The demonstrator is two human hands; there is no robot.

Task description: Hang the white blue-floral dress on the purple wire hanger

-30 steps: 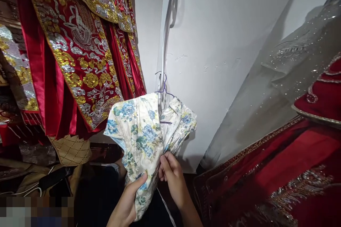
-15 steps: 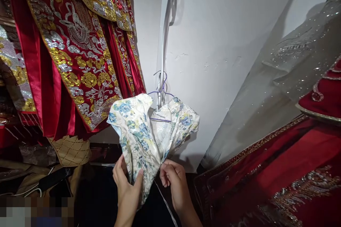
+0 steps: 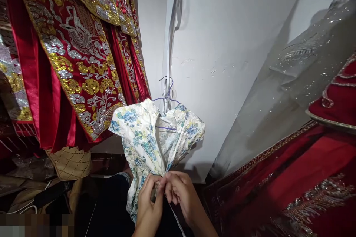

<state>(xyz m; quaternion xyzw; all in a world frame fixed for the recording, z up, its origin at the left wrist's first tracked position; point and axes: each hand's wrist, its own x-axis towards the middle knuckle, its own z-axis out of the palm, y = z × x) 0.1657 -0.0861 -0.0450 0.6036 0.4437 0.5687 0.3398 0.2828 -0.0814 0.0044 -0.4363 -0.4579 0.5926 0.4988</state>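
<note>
Below the hanger [image 3: 166, 98], both hands' fingers [image 3: 155, 185] now together, pinching floral dress [image 3: 144, 137].

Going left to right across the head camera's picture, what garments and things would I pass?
Red embroidered robe → floral dress on a purple hanger, pinched by both hands → white wall → sheer sequinned fabric → red beaded gown.

A purple wire hanger [image 3: 167, 96] carries the floral garment [image 3: 150, 140] — its hook caught on a white strip [image 3: 168, 44] that runs down the white wall [image 3: 222, 44]. The garment's shoulders sit on the hanger's arms, and the cloth hangs down gathered — its front open, with the hanger's lower bar showing across the gap.
</note>
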